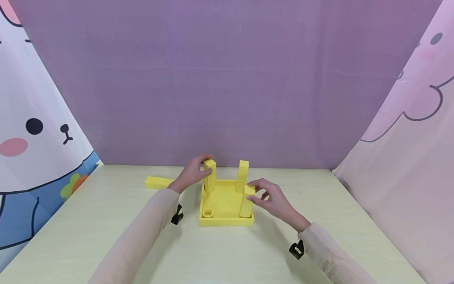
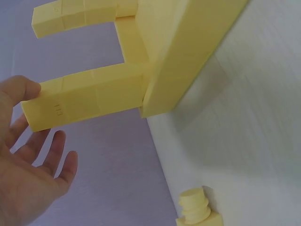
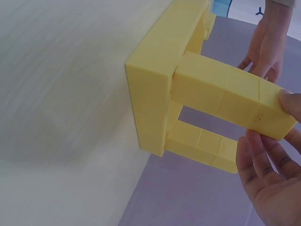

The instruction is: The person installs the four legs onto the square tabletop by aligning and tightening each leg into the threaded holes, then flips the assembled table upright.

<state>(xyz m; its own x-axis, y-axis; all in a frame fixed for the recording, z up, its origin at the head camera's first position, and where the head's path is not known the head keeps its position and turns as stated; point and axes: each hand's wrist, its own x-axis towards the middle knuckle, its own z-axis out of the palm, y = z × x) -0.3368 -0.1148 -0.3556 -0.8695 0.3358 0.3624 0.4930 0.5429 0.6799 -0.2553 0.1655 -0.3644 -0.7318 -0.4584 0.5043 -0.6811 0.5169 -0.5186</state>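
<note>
A square yellow base (image 1: 226,222) with a raised rim lies on the table, and three square yellow legs stand up from its corners. My left hand (image 1: 192,172) pinches the top of the far left leg (image 1: 211,177) between thumb and fingers. At the near right corner, my right hand (image 1: 276,200) pinches the top of another leg (image 3: 221,89), which is marked 120. The far right leg (image 1: 242,171) stands untouched. A round socket (image 1: 207,213) shows in the near left corner. Left of the base lies a loose leg (image 1: 157,182); its threaded end (image 2: 194,207) shows in the left wrist view.
The pale wooden table (image 1: 227,256) reaches back to a purple cloth wall (image 1: 220,86). Printed cartoon curtains hang at the left (image 1: 39,157) and the right (image 1: 408,173).
</note>
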